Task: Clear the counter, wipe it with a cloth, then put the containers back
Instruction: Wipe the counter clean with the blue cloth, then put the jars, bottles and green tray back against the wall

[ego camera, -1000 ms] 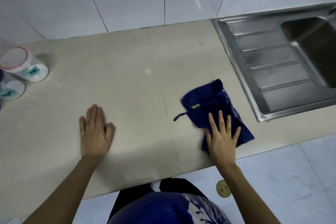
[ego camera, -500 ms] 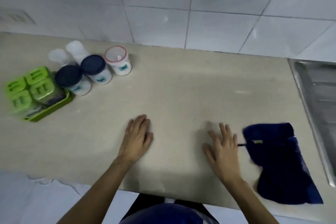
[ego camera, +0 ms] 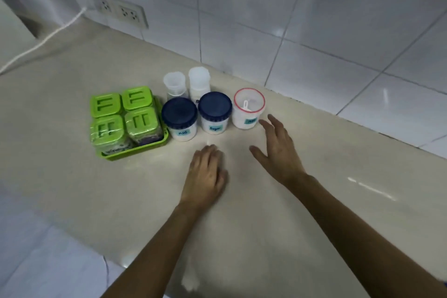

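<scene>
1. Beside the red-rimmed jar (ego camera: 248,108), the right hand (ego camera: 278,150) hovers with fingers spread and holding nothing; the left hand (ego camera: 205,176) lies flat and empty on the counter (ego camera: 121,189).
2. Risk, as I judge it: a careless reach could knock that jar into the blue-lidded jar marked Sugar (ego camera: 214,112), just beside it, toppling it.
3. Count: two blue-lidded jars, the second marked MSG (ego camera: 179,118); one red-rimmed jar; two clear containers (ego camera: 186,83) behind; four green-lidded boxes in one green tray (ego camera: 135,150).
4. All containers cluster near the tiled wall (ego camera: 314,19); no cloth is in view.
</scene>
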`<state>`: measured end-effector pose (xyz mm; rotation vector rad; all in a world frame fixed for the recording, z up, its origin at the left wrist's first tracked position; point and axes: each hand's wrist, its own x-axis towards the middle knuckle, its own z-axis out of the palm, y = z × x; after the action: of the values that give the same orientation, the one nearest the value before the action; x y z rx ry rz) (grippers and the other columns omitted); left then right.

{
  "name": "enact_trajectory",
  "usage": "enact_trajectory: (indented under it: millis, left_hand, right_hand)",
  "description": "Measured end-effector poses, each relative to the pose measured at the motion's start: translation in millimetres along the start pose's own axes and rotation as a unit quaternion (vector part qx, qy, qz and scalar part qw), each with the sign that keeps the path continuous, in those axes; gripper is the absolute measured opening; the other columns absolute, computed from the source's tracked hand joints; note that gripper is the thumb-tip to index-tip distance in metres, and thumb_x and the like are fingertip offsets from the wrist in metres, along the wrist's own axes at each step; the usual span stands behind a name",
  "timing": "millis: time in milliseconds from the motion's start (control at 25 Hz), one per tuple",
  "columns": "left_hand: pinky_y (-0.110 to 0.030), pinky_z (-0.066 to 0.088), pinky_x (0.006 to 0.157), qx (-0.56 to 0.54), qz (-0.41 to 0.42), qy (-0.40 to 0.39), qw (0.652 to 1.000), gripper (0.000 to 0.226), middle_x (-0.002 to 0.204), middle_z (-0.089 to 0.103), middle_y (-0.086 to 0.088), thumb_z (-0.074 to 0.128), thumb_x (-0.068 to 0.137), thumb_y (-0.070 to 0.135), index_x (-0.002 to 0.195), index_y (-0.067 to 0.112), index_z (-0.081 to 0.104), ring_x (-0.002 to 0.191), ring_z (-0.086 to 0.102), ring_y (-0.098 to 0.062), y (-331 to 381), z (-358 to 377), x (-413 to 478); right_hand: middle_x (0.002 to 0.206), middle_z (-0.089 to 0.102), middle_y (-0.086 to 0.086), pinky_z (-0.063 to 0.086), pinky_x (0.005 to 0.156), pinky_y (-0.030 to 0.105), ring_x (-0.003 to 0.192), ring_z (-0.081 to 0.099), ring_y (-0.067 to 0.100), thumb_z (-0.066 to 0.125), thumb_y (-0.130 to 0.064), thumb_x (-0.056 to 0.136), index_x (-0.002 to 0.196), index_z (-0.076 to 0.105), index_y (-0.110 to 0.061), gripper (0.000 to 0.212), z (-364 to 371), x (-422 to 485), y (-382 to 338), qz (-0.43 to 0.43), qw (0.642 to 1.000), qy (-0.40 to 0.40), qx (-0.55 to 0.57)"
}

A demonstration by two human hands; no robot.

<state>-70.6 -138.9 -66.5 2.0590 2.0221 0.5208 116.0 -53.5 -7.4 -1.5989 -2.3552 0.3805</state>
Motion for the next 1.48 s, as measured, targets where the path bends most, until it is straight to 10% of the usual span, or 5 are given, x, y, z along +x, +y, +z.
enact_trajectory:
  millis: [320,800,1200,1480]
  left_hand:
    - [-0.042,0.023,0.12,0.019,0.012,0.009,1.0,0.041,0.137,0.051,-0.011,0.045,0.092,0.029,0.127,0.009,0.053,0.132,0.044,-0.025,-13.1,28.9,4.0]
    - [-0.033,0.016,0.119,-0.015,0.038,0.025,0.999,0.041,0.139,0.052,-0.009,0.05,0.092,0.029,0.129,0.01,0.054,0.135,0.04,-0.019,-9.5,22.3,0.8]
    - [-0.046,0.029,0.111,-0.015,0.257,-0.001,0.966,0.047,0.131,0.059,-0.011,0.053,0.085,0.03,0.125,0.006,0.059,0.126,0.047,-0.026,175.6,102.8,30.3]
    - [-0.048,0.026,0.112,0.044,0.264,-0.038,0.963,0.044,0.128,0.06,-0.016,0.046,0.087,0.032,0.119,0.006,0.061,0.124,0.054,-0.031,248.0,148.7,34.2]
  right_hand:
    - [0.16,0.005,0.015,0.017,0.118,0.054,0.147,0.004,0.036,0.068,-0.044,0.08,0.147,0.02,-0.022,0.085,10.8,100.1,-7.7,-0.033,0.992,-0.044,-0.118]
    - [0.148,0.037,0.011,0.042,0.103,0.047,0.134,0.034,0.033,0.08,-0.034,0.069,0.133,0.043,-0.021,0.075,-16.2,73.7,24.4,0.003,1.0,0.023,-0.02]
    - [0.142,0.041,0.015,0.039,0.1,0.042,0.127,0.04,0.037,0.083,-0.024,0.065,0.128,0.051,-0.022,0.071,-116.7,-59.7,237.6,0.208,0.965,0.158,-0.017]
    - [0.143,0.037,0.013,0.043,0.093,0.044,0.125,0.039,0.038,0.08,-0.022,0.068,0.128,0.049,-0.02,0.068,-149.5,-96.1,355.1,0.295,0.938,0.178,-0.044]
